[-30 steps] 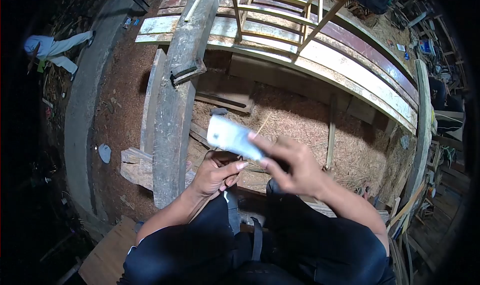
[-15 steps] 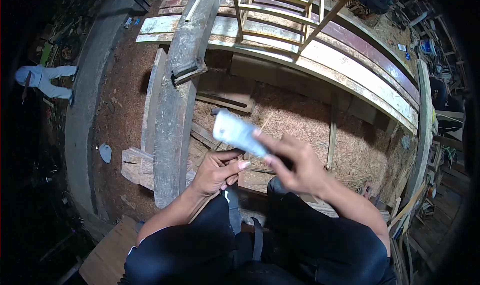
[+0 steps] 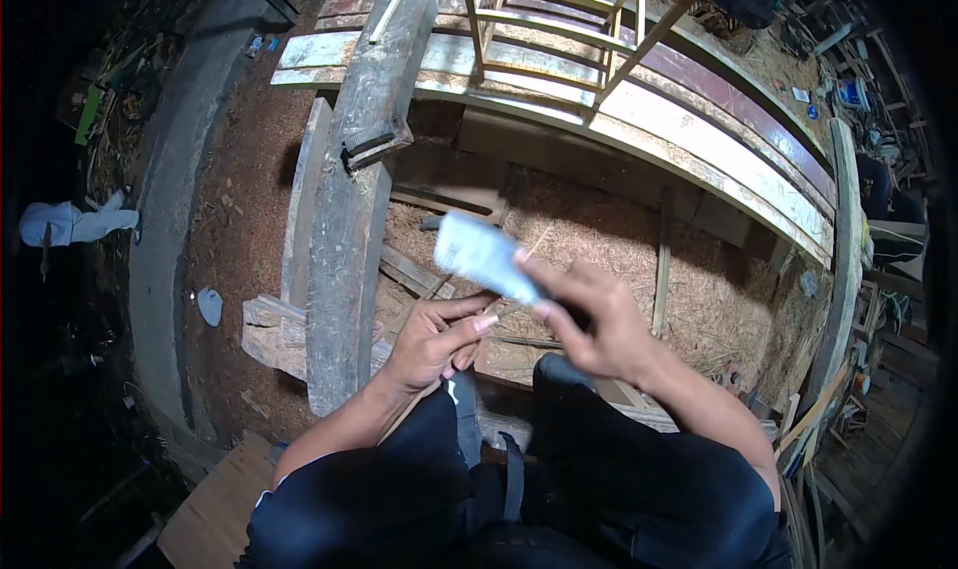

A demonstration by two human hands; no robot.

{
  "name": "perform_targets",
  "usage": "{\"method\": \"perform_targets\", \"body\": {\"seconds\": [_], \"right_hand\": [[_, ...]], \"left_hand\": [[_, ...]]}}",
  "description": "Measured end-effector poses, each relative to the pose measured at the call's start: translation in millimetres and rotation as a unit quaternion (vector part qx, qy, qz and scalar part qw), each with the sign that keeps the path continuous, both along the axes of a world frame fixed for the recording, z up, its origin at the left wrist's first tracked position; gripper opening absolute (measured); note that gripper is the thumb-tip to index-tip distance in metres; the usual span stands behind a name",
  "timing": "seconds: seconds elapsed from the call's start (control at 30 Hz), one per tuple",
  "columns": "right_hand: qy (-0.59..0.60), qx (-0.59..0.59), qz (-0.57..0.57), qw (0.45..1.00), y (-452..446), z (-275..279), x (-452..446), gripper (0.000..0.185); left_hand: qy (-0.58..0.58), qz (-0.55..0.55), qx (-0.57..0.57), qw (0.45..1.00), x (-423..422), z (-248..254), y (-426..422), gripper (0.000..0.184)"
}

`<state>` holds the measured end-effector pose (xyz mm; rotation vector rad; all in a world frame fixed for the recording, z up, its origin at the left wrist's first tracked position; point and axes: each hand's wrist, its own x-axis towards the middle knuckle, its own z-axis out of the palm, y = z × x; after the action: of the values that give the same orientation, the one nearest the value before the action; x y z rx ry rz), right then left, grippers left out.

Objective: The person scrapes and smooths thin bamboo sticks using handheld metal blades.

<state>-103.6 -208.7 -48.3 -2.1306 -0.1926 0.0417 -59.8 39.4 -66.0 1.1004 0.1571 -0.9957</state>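
Observation:
My left hand point(image 3: 434, 344) is closed around a thin wooden strip point(image 3: 399, 416), which runs back along my forearm. My right hand point(image 3: 596, 314) pinches the near end of a flat, bluish-white piece point(image 3: 482, 257) between thumb and fingers. Faint marks show on its face, but motion blur hides exactly what it is. It slants up and left, just beyond my left fingertips. Where it meets the strip is covered by the piece and my fingers. Both hands are above my knees.
A heavy plank point(image 3: 344, 240) with a metal-edged block point(image 3: 377, 148) on it stands left of my hands. Ahead is a slatted bench point(image 3: 689, 135) carrying a wooden frame point(image 3: 559, 65). Shavings point(image 3: 589, 240) cover the ground. A person point(image 3: 75, 225) is at far left.
My right hand and the bluish-white piece have shifted slightly right. My left hand stays almost still. The person at far left has moved lower and further left in the view.

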Motion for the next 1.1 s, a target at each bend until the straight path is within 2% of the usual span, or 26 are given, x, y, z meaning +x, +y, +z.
{"method": "perform_targets", "body": {"seconds": [0.07,0.13,0.17,0.2,0.27,0.33,0.37,0.4,0.43,0.47,0.6,0.63,0.7,0.73,0.8,0.87,0.9,0.93,1.0,1.07,1.1], "right_hand": [[0.020,-0.037,0.074,0.996,10.9,13.9,-6.7,0.051],[0.014,-0.008,0.039,0.999,5.0,1.3,-1.7,0.051],[-0.015,0.025,-0.008,1.000,3.1,-8.4,3.2,0.054],[-0.018,-0.014,-0.033,0.999,0.4,-3.7,8.6,0.054],[-0.015,0.021,0.011,1.000,8.0,-5.8,-1.9,0.055],[-0.019,-0.024,0.084,0.996,15.9,5.3,-8.0,0.054],[-0.032,0.005,0.053,0.998,14.1,-1.9,-6.5,0.054],[-0.045,0.036,0.022,0.998,10.9,-12.6,-3.3,0.053],[-0.038,0.046,-0.054,0.997,7.5,-16.9,4.2,0.052],[-0.026,0.005,-0.086,0.996,3.2,-11.2,7.7,0.053],[-0.006,-0.011,0.068,0.998,20.0,3.9,-12.4,0.053],[-0.023,0.009,0.039,0.999,17.8,-0.7,-10.2,0.053],[-0.059,0.050,-0.059,0.995,10.6,-17.8,4.5,0.052],[-0.069,-0.001,-0.068,0.995,2.9,-16.7,8.6,0.052],[-0.048,0.022,-0.007,0.999,10.3,-8.0,-1.9,0.054],[-0.030,-0.018,0.062,0.997,17.7,7.5,-9.3,0.053],[-0.044,0.009,0.029,0.999,14.7,-3.1,-6.7,0.053],[-0.056,0.037,-0.005,0.998,10.7,-11.3,-0.6,0.053],[-0.045,-0.016,-0.072,0.996,0.9,-5.6,7.9,0.052],[-0.036,0.027,-0.016,0.999,10.9,-3.5,-4.5,0.053],[-0.024,0.001,0.046,0.999,14.8,-0.1,-10.9,0.054]], "left_hand": [[0.038,0.026,-0.003,0.999,-3.1,0.5,1.0,0.008],[0.038,0.054,-0.035,0.997,1.2,7.7,-8.1,0.014],[0.046,0.030,-0.013,0.998,4.8,12.7,-10.4,0.022],[0.041,0.029,-0.031,0.998,2.9,12.4,-9.3,0.030],[0.036,-0.006,-0.051,0.998,2.4,2.2,-2.2,0.032],[0.062,0.041,-0.075,0.994,-6.5,-7.3,2.3,0.032],[0.061,0.029,-0.089,0.994,-7.3,-14.6,5.3,0.033],[0.019,0.018,-0.099,0.995,1.4,-0.5,-3.5,0.037],[0.030,0.013,-0.102,0.994,3.0,5.7,-5.4,0.038],[0.039,0.009,-0.107,0.993,3.6,8.2,-6.8,0.040],[0.079,0.029,-0.110,0.990,-4.1,-2.9,0.1,0.041],[0.094,0.031,-0.105,0.990,-1.2,-1.5,-1.2,0.042],[0.053,0.025,-0.084,0.995,3.4,11.0,-7.1,0.029],[0.051,0.031,-0.091,0.994,3.7,14.4,-9.8,0.025],[0.058,0.019,-0.078,0.995,1.4,5.9,-2.1,0.021],[0.044,0.004,-0.108,0.993,-7.3,-16.3,10.3,0.026],[0.068,0.027,-0.089,0.993,-2.9,-3.7,3.7,0.024],[0.030,0.002,-0.105,0.994,5.5,2.9,-2.6,0.024],[0.044,0.010,-0.076,0.996,4.6,14.6,-7.1,0.024],[0.057,0.022,-0.076,0.995,-1.6,5.7,0.2,0.021],[0.068,0.031,-0.084,0.994,-3.8,0.9,3.3,0.023]]}}
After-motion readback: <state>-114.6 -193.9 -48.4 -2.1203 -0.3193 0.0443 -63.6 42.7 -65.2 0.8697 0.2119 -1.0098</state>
